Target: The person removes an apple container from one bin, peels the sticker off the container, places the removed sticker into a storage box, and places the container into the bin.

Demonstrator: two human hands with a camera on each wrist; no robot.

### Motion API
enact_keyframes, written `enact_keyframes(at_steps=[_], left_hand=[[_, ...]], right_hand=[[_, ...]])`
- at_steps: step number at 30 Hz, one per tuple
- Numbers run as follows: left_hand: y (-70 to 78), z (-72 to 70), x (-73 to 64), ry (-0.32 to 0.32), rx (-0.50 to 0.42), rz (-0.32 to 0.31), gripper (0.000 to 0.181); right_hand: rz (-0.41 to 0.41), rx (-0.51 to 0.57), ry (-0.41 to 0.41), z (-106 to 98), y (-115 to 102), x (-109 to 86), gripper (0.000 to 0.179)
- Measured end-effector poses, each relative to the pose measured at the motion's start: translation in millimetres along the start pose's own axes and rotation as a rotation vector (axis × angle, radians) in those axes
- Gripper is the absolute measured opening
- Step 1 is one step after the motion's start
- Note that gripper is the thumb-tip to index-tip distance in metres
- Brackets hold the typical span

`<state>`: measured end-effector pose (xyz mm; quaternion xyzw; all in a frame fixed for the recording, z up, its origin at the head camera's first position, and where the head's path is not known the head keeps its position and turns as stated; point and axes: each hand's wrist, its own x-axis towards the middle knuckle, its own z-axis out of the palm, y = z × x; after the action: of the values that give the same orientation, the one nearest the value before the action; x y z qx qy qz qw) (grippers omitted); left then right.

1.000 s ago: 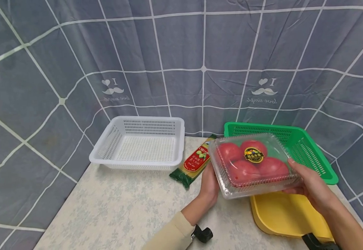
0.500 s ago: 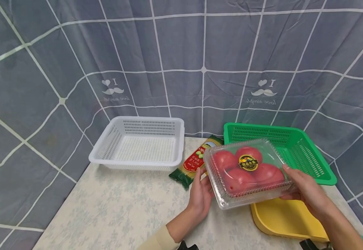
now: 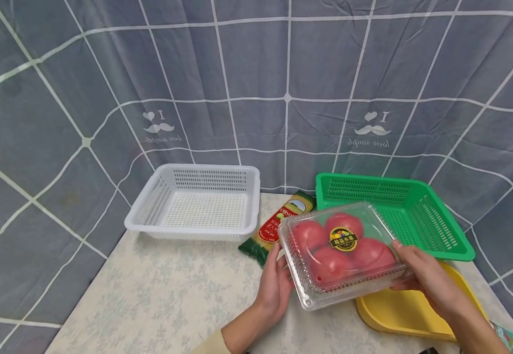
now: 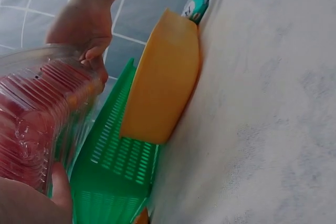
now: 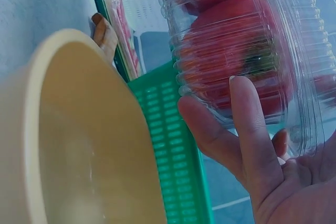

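Observation:
In front of me is a clear plastic box of tomatoes [image 3: 344, 255], tilted, with a black and gold label on its lid. My right hand [image 3: 429, 278] grips its right end, thumb on top and fingers underneath. In the right wrist view, fingers [image 5: 254, 129] lie against the ridged underside, near a tomato's green stem mark. At the left end, my left hand [image 3: 274, 290] supports the box with loosely extended fingers partly hidden under it; its thumb stands beside the edge. Part of that hand [image 4: 31, 200] shows in the left wrist view.
A white basket [image 3: 205, 211] stands at the back left, a green basket [image 3: 438, 221] at the back right. Between them lies a pasta packet [image 3: 300, 204]. A yellow basin [image 3: 371, 319] is below the right hand. A small brown wrapped thing [image 5: 106, 35] lies near the packet.
Both hands have brought the tomato box left and nearer to me. More of the pasta packet and green basket shows. The left hand has shifted left and towards me.

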<state>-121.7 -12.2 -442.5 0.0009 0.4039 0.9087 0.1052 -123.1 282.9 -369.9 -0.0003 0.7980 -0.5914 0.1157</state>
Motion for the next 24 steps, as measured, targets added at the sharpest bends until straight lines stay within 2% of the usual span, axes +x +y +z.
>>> enact_keyframes(at_steps=[10,18,24], left_hand=[[4.4,-2.9,-14.8,-0.026,0.008,0.028,0.060],[9.7,-8.7,-22.2,-0.068,0.044,0.059,0.058],[15.1,-12.2,-31.8,-0.084,0.082,0.110,0.052]], right_hand=[[-0.057,0.002,0.007,9,3,-7.1,0.049],[-0.055,-0.065,0.044,22,-1,-14.3,0.044],[-0.051,-0.081,0.057,31,-4,-19.9,0.041]])
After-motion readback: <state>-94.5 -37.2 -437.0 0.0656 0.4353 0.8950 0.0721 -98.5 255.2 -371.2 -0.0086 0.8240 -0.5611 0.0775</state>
